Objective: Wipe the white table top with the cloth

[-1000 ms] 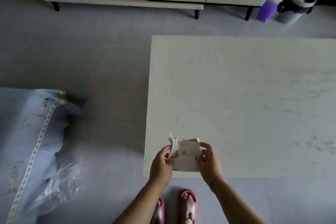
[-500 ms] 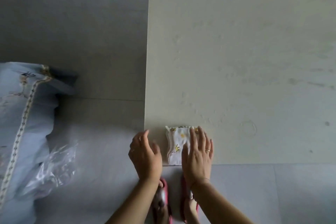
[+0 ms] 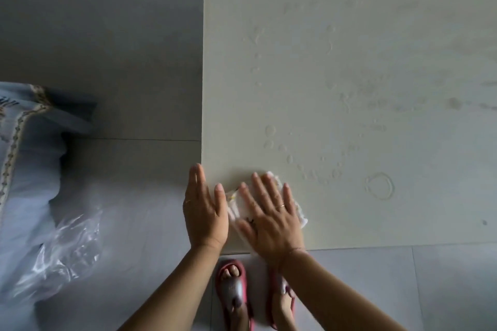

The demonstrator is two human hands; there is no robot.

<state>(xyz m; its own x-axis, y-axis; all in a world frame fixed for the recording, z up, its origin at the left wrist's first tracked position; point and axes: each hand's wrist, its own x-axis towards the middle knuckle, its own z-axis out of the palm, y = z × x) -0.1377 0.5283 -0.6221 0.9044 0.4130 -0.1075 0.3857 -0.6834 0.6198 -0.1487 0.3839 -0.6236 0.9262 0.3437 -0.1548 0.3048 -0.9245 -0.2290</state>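
The white table top (image 3: pixel 349 75) fills the upper right of the view, marked with dried droplets and a ring stain. A small folded white cloth (image 3: pixel 298 209) with a yellow print lies near the table's front left corner. My right hand (image 3: pixel 269 215) lies flat on the cloth with fingers spread, covering most of it. My left hand (image 3: pixel 205 209) is flat with straight fingers at the table's left edge, just left of the cloth, holding nothing.
Grey floor tiles (image 3: pixel 107 35) lie left of and in front of the table. A light blue embroidered fabric (image 3: pixel 24 156) and a clear plastic bag (image 3: pixel 61 258) sit at the left. My feet in red slippers (image 3: pixel 234 290) stand at the table's front edge.
Both hands held the cloth above the table edge a second ago; it then went down on the table. My right hand has spread flatter over it and my left hand has straightened.
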